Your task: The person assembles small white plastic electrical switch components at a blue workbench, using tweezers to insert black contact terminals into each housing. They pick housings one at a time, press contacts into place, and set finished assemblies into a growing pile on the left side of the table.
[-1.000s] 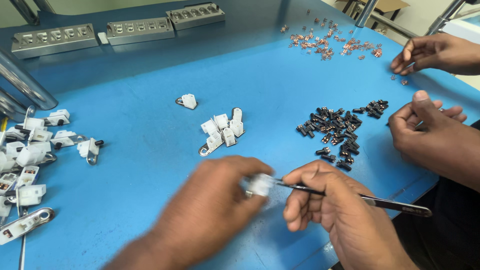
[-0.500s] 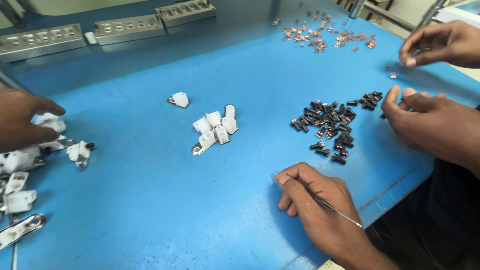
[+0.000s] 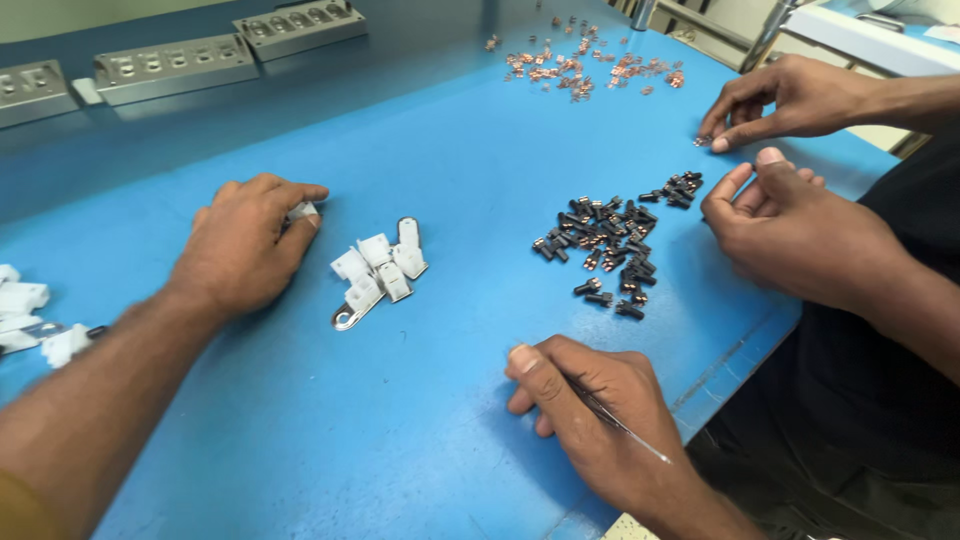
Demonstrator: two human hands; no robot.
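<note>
White plastic clip (image 3: 302, 211) being pinched under left hand (image 3: 243, 243) fingers, thin metal pick (image 3: 620, 425) being gripped by right hand (image 3: 590, 410), blue worktop (image 3: 460, 150) beneath.

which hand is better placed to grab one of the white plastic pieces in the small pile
Left. The left hand lies beside the white pile, its fingers on a loose white piece. The right hand holds a thin tool.

Bright even light, soft shadows, slight blur
</note>
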